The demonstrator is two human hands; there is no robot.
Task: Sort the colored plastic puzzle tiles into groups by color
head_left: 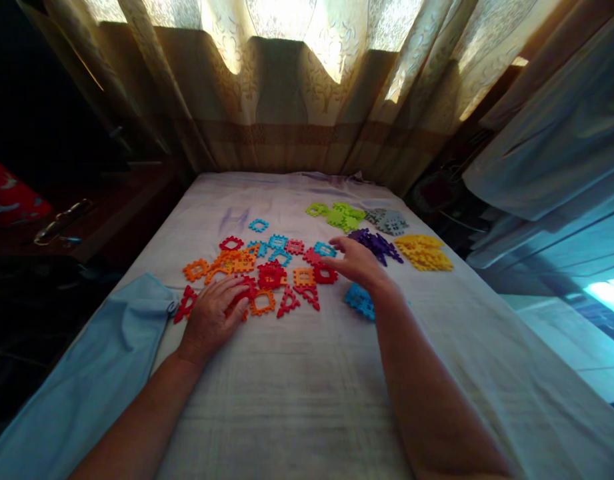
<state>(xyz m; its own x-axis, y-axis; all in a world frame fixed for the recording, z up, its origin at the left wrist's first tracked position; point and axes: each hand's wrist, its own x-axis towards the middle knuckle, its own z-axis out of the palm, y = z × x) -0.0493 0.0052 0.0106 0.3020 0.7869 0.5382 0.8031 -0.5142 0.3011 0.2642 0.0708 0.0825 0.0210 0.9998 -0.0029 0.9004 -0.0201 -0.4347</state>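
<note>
My left hand (217, 316) lies over the near left side of a mixed pile of toothed plastic building pieces. Its fingers are spread loosely across red and orange ones, and a red piece (247, 287) shows beside the fingertips. My right hand (357, 263) reaches over the pile's right side, thumb and fingers apart. Its fingertips are next to a blue square piece (325, 249), with a red square piece (325, 274) just below the thumb. Whether they touch is unclear. Partly hidden by my right wrist is a stack of blue pieces (359, 300).
Beyond my right hand lie sorted heaps: green (345, 217), grey (387, 221), purple (375, 245) and yellow (425, 253). Red triangles (288, 302) edge the near side. A light blue cloth (121, 340) drapes over the left edge. Curtains (297, 100) hang behind.
</note>
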